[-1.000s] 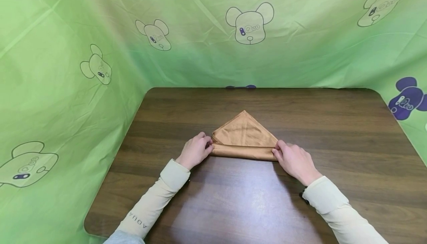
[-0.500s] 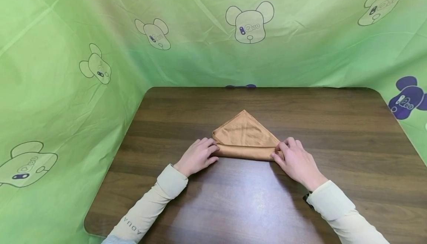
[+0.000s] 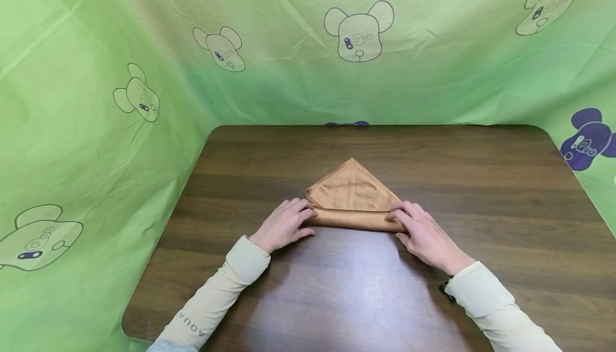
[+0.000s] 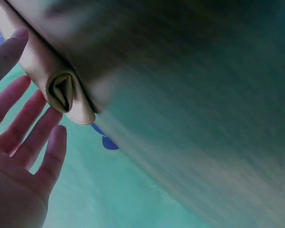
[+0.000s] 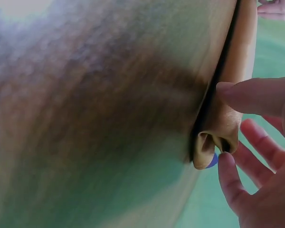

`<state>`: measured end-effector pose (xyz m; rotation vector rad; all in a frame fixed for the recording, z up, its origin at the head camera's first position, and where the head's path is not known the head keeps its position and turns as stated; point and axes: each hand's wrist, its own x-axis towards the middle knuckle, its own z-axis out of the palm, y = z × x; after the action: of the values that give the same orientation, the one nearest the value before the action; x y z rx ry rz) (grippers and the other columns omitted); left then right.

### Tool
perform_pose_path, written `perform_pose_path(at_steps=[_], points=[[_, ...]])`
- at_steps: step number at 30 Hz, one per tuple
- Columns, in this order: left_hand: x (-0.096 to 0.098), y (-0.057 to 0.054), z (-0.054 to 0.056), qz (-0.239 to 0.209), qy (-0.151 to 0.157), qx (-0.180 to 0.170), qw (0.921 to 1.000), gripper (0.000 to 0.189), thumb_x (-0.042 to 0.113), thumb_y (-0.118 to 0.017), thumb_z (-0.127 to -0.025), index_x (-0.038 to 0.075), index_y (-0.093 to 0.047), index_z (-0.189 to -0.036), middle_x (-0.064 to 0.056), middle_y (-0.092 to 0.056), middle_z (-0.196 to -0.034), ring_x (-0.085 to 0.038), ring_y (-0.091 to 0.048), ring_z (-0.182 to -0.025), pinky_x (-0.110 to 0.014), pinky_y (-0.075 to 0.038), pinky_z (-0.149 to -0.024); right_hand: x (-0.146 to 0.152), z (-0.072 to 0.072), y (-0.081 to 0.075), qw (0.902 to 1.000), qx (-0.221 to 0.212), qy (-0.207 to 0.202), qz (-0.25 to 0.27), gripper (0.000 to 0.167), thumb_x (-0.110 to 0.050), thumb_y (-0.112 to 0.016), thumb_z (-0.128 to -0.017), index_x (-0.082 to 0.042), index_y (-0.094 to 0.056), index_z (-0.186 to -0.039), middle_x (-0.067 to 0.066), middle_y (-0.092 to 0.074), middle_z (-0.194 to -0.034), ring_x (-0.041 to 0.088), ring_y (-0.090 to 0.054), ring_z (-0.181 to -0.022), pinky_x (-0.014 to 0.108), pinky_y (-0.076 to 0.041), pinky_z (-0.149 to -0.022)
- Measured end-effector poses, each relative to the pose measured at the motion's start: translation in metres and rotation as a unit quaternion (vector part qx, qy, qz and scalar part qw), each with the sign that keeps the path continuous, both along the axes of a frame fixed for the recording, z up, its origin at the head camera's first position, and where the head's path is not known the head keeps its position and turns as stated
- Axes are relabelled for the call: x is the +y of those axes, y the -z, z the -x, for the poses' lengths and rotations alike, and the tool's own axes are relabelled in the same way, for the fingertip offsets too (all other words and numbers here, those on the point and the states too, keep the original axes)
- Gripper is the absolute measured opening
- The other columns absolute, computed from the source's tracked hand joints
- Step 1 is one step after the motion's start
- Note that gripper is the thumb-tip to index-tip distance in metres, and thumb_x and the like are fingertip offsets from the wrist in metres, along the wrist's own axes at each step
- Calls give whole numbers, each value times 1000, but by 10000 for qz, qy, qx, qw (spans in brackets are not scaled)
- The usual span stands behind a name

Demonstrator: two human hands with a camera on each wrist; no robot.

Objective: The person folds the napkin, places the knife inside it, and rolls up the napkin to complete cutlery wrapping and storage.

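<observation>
A shiny copper-brown cloth napkin (image 3: pixel 353 191) lies folded on the table in the head view, its triangular tip pointing away. Along its near side the fabric forms a tight roll (image 3: pixel 353 220); the spiral end (image 4: pixel 61 92) shows in the left wrist view. At the roll's left end, my left hand (image 3: pixel 285 225) rests with fingertips on the fabric and the thumb apart on the near side. My right hand (image 3: pixel 428 237) lays its extended fingers over the right end, with the thumb on the near side. In the right wrist view the other roll end (image 5: pixel 213 145) looks looser.
The brown wood-grain table (image 3: pixel 505 191) has rounded corners. Green fabric (image 3: pixel 289 90) printed with bear heads hangs behind it and along both sides. A dark band (image 3: pixel 447 290) circles the right wrist below the sleeve cuff.
Both hands have loosened from pinching the roll's ends. The left fingers have moved slightly inward and spread; the right fingers now lie over the top of the roll. The napkin looks unmoved.
</observation>
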<state>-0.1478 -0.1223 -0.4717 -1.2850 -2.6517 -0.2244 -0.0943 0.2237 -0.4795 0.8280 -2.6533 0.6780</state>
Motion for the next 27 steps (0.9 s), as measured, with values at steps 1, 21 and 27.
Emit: perform_pose_path(at_steps=[1, 21, 27], points=[[-1, 0, 1, 10, 16, -52, 10000, 37, 38, -77, -80, 17, -68, -109, 2, -62, -111, -18, -58, -103, -33, -47, -85, 0, 0, 1, 10000, 15, -23, 2, 44, 9, -77, -64, -7, -64, -103, 8, -59, -112, 26, -55, -101, 43, -44, -85], [0, 1, 13, -21, -48, -971, 9953, 31, 13, -73, -84, 13, -66, -113, 1, -62, -110, -17, -58, -101, -31, -47, -91, 2, 6, 5, 9997, -159, -93, 141, 45, 16, -64, -65, -6, -64, -103, 4, -60, -106, 22, -55, -98, 34, -41, -85], [1, 1, 13, -22, -21, -879, 9961, 29, 11, -70, -84, 13, -66, -112, 1, -62, -110, -17, -57, -99, -30, -47, -91, 3, 6, 5, 9997, -181, -117, 86, 42, 14, -62, -68, -6, -63, -104, 4, -60, -106, 22, -56, -98, 35, -42, -86]])
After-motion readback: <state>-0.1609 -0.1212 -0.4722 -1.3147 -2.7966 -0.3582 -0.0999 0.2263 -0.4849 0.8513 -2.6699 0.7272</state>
